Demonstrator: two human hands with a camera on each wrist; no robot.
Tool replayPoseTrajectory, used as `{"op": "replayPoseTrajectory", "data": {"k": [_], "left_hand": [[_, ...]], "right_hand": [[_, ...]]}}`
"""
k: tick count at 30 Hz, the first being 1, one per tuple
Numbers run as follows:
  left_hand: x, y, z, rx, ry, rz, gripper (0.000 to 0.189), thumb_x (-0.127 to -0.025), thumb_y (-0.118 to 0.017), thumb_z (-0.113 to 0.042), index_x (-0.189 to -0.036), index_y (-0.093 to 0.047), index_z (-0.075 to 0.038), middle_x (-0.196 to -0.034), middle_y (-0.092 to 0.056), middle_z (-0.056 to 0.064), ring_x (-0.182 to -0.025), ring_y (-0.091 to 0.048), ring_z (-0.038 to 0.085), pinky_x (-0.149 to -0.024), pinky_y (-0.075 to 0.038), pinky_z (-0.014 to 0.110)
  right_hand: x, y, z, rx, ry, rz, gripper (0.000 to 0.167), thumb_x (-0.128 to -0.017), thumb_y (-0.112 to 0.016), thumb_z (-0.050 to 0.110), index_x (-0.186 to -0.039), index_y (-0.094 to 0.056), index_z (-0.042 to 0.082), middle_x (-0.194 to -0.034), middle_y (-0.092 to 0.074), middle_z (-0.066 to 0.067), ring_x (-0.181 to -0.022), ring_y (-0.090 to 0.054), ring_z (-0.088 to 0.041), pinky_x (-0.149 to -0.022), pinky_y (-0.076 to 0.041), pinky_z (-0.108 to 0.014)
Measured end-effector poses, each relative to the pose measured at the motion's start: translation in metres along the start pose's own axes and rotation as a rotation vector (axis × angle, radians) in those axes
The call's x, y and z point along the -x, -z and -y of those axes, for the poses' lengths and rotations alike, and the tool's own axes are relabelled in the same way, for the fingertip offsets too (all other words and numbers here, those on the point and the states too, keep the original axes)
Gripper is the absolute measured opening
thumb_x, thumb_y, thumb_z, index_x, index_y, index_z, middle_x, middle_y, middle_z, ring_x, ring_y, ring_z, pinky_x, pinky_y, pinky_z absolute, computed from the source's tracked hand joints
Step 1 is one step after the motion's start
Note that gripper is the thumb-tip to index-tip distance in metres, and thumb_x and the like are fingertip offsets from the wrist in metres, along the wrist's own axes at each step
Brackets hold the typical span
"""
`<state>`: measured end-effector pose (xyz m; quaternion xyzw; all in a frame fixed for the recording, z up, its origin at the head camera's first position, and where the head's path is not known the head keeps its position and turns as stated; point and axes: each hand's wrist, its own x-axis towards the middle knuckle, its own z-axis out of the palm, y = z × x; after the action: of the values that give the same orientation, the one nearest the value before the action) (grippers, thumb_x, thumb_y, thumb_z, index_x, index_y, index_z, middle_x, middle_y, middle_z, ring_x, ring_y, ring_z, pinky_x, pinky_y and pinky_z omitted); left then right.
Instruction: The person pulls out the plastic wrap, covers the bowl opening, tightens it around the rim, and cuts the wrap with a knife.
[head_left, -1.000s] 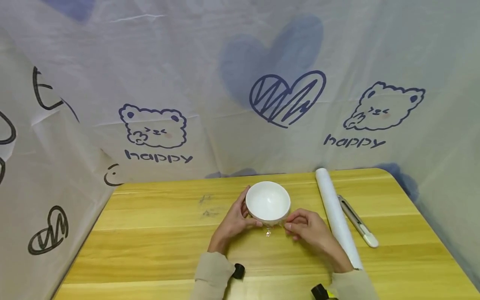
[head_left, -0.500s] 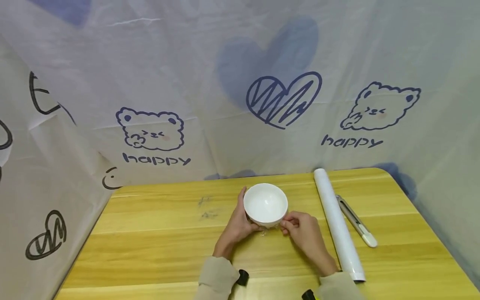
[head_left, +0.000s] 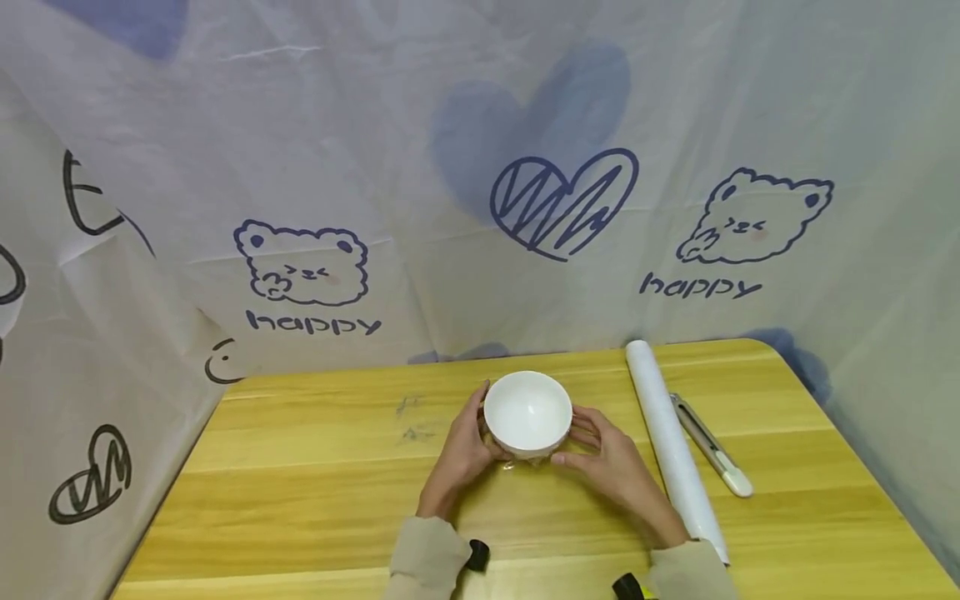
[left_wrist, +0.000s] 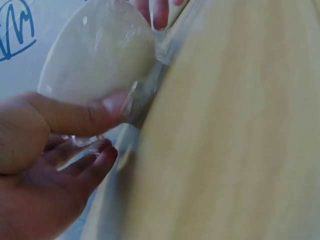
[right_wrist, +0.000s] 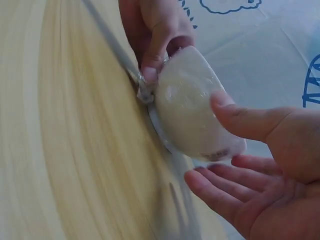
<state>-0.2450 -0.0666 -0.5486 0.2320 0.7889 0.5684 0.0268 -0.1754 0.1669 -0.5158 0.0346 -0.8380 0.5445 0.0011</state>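
A white bowl [head_left: 528, 411] is held just over the wooden table, its mouth facing up in the head view. Clear plastic film [left_wrist: 142, 95] clings to its outside and bunches near the base. My left hand [head_left: 459, 457] grips the bowl's left side, the thumb pressing the film and the fingers round the far side. On the right, my right hand [right_wrist: 265, 165] spreads around the bowl with fairly straight fingers. Its thumb lies over the bowl's side in the right wrist view; whether the other fingers touch it I cannot tell.
To the right of the hands lies a long white roll [head_left: 671, 454] on the wooden table [head_left: 300, 483]. A utility knife [head_left: 711, 446] is beside it. Behind the table hangs a printed cloth [head_left: 420, 250], with more cloth at both sides.
My right hand has gone from pinching the film at the bowl's lower right to spreading around its right side. The dangling film end is now tucked closer beneath the bowl.
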Motion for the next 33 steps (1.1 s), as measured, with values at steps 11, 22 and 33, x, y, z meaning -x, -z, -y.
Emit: {"op": "replayPoseTrajectory", "data": {"k": [11,22,33], "left_hand": [[0.001,-0.006,-0.006,0.202,0.041,0.119,0.120,-0.066,-0.084,0.024,-0.163,-0.019,-0.006,-0.160,-0.032,0.024,-0.144,-0.039,0.043,-0.112,-0.043,0.041],[0.000,-0.012,-0.006,0.047,0.017,0.030,0.111,-0.062,-0.088,0.022,-0.157,-0.035,-0.004,-0.151,-0.046,0.024,-0.135,-0.049,0.043,-0.108,-0.046,0.051],[-0.001,-0.004,-0.003,0.407,0.050,0.241,0.130,-0.067,-0.091,0.011,-0.163,-0.006,-0.010,-0.163,-0.023,0.019,-0.144,-0.035,0.039,-0.115,-0.038,0.042]], "right_hand": [[0.002,-0.010,0.000,0.048,0.045,-0.155,0.088,-0.076,-0.091,0.014,-0.149,-0.046,-0.006,-0.132,-0.061,-0.028,-0.108,-0.070,-0.040,-0.085,-0.061,-0.039],[0.003,-0.012,0.000,0.064,0.054,-0.172,0.084,-0.074,-0.092,0.011,-0.144,-0.051,-0.007,-0.124,-0.059,-0.024,-0.103,-0.072,-0.037,-0.079,-0.062,-0.031],[0.002,-0.014,0.004,0.061,0.001,-0.180,0.079,-0.072,-0.095,0.014,-0.135,-0.052,-0.004,-0.123,-0.064,-0.021,-0.102,-0.072,-0.032,-0.082,-0.061,-0.039]]}}
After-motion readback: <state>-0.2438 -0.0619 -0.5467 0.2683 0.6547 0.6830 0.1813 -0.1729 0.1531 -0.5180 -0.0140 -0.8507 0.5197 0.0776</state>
